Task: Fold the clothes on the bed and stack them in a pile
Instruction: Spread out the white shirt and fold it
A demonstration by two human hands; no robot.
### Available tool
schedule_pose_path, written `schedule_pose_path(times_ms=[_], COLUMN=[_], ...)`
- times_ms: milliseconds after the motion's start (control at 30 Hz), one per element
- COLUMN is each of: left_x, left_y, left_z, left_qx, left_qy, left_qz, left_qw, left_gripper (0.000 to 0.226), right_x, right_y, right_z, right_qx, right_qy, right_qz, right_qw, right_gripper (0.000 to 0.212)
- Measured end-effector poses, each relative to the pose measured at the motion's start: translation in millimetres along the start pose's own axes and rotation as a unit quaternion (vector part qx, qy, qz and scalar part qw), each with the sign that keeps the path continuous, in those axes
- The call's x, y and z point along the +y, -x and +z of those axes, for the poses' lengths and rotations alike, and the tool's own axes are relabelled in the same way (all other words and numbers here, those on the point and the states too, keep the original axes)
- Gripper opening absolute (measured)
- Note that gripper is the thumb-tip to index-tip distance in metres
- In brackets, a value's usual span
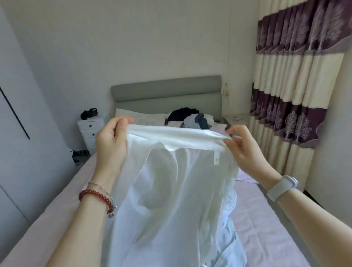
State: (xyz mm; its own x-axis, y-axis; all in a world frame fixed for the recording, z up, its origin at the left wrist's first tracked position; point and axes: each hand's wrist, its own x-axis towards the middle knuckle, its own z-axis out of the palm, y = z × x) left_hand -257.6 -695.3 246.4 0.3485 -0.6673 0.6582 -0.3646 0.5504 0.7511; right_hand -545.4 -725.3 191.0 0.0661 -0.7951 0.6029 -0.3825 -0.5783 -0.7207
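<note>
Head view: a sheer white garment (170, 195) hangs over the bed (261, 220), hiding the mattress middle; its lower hem is cut off by the frame edge. The left hand (112, 140) pinches its top edge at one corner, the right hand (241, 148) pinches the other. Beyond the garment, by the grey headboard (167, 93), lies one heap of unfolded clothes (190, 117), its items too jumbled to count. One nightstand (89, 131) stands left of the headboard, striped curtains (290, 76) right.

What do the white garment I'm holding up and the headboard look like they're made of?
Garment: thin, soft woven fabric, possibly cotton or a blend; light shows through it and it drapes in loose folds. Headboard: grey matte upholstery, likely fabric over padding; it shows a soft horizontal seam.
</note>
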Motion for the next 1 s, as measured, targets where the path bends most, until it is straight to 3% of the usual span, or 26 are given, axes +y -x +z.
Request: schedule_pose_path(times_ms=[133, 233, 333, 400, 500, 633, 733, 833, 867, 933, 1000], left_x=[38.2, 39.8, 34.9, 31.8, 25.4, 6.2, -8.9, -22.4, -27.8, -39.4, -47.9], left_y=[-6.1, 1.4, 10.8, 15.5, 22.8, 37.3, 55.0, 85.5, 98.9, 127.9, 153.4], left_z=[-28.1, -38.8, -39.8, -37.2, -38.9, -45.7, -48.0, -48.6, -47.2, -43.0, -40.4], left_qx=[-0.08, -0.108, -0.083, -0.055, -0.006, 0.006, -0.113, -0.283, -0.344, -0.479, -0.589], left_qy=[-0.052, -0.117, -0.155, -0.184, -0.202, -0.306, -0.325, -0.267, -0.27, -0.304, -0.296], left_qz=[0.05, 0.033, 0.025, 0.037, 0.066, 0.081, 0.022, -0.076, -0.109, -0.172, -0.227], left_qw=[0.994, 0.987, 0.984, 0.981, 0.977, 0.949, 0.939, 0.918, 0.893, 0.805, 0.717], left_gripper=[0.017, 0.014, 0.013, 0.008, 0.007, 0.015, 0.013, 0.023, 0.024, 0.024, 0.023], right_x=[-56.4, -67.4, -58.4, -51.7, -38.4, -20.2, -13.0, -7.1, -3.2, 3.3, 11.6], right_y=[-29.2, -23.4, -6.5, 5.8, 20.1, 35.5, 41.5, 51.4, 58.6, 82.1, 111.3], right_z=[-23.8, -32.0, -31.1, -29.5, -34.0, -42.8, -50.4, -55.6, -53.6, -43.2, -29.3], right_qx=[0.052, -0.024, -0.158, -0.208, -0.229, -0.211, -0.238, -0.348, -0.39, -0.478, -0.586], right_qy=[0.017, 0.124, 0.213, 0.223, 0.257, 0.288, 0.384, 0.457, 0.44, 0.352, 0.259], right_qz=[-0.131, -0.153, -0.114, -0.073, -0.003, 0.057, 0.066, 0.12, 0.133, 0.183, 0.227], right_qw=[0.99, 0.98, 0.958, 0.95, 0.939, 0.933, 0.89, 0.81, 0.798, 0.784, 0.733], right_gripper=[0.019, 0.013, 0.018, 0.009, 0.002, 0.017, 0.023, 0.021, 0.017, 0.021, 0.022])
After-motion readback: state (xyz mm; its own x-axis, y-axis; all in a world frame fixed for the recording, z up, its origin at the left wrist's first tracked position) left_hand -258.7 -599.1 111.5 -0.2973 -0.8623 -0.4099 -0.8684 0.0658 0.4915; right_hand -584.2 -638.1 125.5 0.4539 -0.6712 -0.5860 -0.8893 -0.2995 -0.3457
